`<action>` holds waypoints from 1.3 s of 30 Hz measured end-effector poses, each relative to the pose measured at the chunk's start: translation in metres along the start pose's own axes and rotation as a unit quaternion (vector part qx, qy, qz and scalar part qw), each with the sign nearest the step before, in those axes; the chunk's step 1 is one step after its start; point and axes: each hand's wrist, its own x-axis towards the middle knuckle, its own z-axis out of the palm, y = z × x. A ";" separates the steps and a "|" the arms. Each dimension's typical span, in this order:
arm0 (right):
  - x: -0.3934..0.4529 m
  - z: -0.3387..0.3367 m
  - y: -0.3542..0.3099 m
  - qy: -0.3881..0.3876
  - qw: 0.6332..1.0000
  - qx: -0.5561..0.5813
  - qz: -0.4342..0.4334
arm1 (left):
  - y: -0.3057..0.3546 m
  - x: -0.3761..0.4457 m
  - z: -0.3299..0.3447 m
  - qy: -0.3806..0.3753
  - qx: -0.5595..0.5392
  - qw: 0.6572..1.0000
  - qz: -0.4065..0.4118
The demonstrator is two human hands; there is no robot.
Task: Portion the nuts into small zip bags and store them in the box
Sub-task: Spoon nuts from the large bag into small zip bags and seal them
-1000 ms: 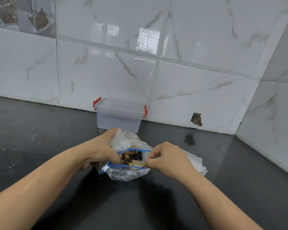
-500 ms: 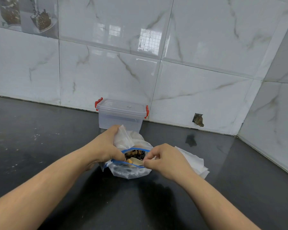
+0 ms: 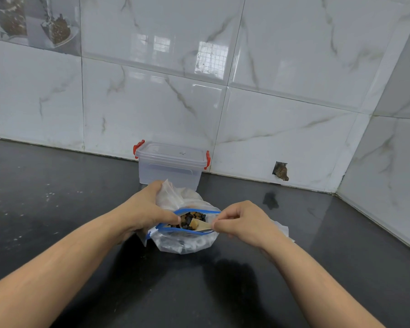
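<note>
A clear zip bag [image 3: 187, 245] with a blue rim stands on the black counter, its mouth open, with dark and orange nuts [image 3: 192, 217] inside. My left hand [image 3: 147, 211] grips the bag's left rim together with a crumpled clear bag [image 3: 173, 197] behind it. My right hand [image 3: 244, 223] pinches the handle of a small wooden spoon [image 3: 200, 226] whose bowl lies in the bag's mouth among the nuts. The clear storage box [image 3: 171, 166] with red clips stands shut against the wall, just behind the bags.
White plastic bags [image 3: 282, 229] lie on the counter under and right of my right hand. The tiled wall meets a side wall at the right corner. A hole [image 3: 281, 171] is in the wall tile right of the box.
My right hand has drawn back slightly to the right, so more of the spoon shows. The bag's mouth is stretched longer sideways. My left hand keeps its grip.
</note>
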 end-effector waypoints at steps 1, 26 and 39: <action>-0.001 -0.004 0.000 0.000 1.000 -0.003 0.002 | 0.000 0.000 0.001 0.006 -0.003 1.000 0.003; 0.007 -0.043 -0.078 0.008 0.988 -0.133 -0.082 | 0.001 -0.002 0.007 -0.003 -0.012 0.991 0.136; -0.019 -0.034 -0.071 0.194 0.937 -0.254 -0.137 | 0.001 -0.001 0.007 0.062 0.001 0.988 0.139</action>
